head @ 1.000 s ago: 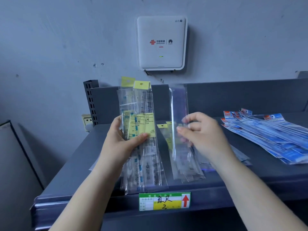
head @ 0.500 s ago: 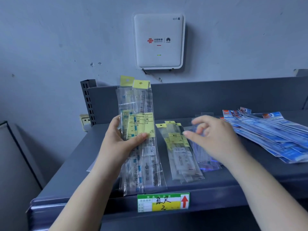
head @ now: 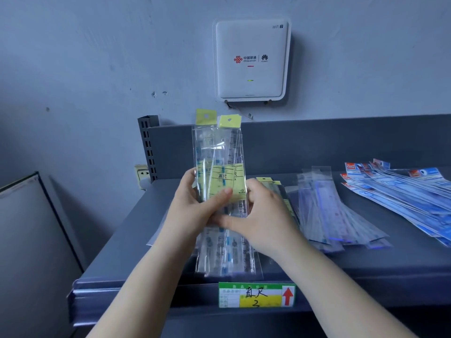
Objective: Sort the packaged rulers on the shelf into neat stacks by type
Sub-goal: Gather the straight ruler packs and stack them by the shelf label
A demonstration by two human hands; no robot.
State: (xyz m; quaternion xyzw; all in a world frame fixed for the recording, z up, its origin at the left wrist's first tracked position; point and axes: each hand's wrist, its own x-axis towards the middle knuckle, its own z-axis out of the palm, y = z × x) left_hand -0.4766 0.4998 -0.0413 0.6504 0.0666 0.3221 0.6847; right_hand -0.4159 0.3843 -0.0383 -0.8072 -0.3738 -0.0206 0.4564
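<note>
At centre of the frame, above the grey shelf (head: 341, 272): upright bundle of clear-packaged rulers (head: 220, 181) with yellow header cards and yellow labels, gripped by left hand (head: 195, 211), thumb across front; right hand (head: 264, 219) curled around right edge.

Dim bluish light, soft shadows, glare on plastic, wide-angle edge bending

Yellow-tagged stack (head: 271, 182) mostly hidden, seemingly.
</note>
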